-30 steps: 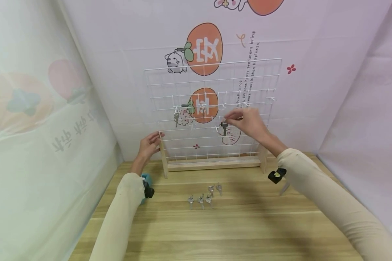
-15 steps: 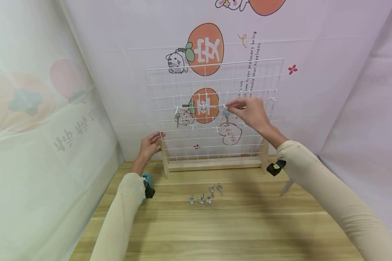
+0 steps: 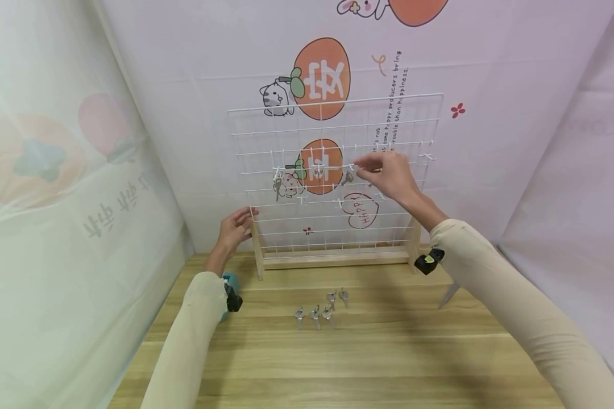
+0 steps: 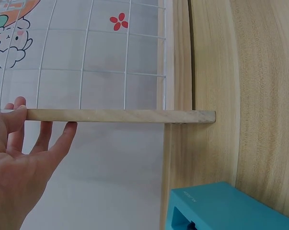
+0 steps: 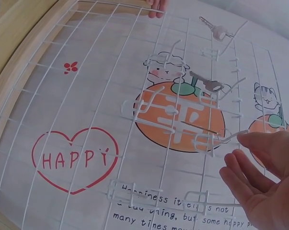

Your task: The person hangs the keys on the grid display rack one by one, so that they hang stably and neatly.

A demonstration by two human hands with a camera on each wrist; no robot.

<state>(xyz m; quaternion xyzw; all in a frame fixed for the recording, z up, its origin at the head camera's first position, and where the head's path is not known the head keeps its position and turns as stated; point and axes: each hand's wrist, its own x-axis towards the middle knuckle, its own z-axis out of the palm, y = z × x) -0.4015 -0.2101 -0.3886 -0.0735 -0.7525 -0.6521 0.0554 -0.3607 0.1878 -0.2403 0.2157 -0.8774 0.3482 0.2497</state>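
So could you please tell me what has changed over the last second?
The right hand carried a key up from the lower row to a hook in the higher row on the wire rack. The left hand stayed on the rack's wooden post, and the keys on the table did not move.

Five loose keys (image 3: 321,308) lie on the wooden table (image 3: 389,363). A teal box (image 4: 230,206) sits near the cartoon-printed backdrop (image 3: 184,57).
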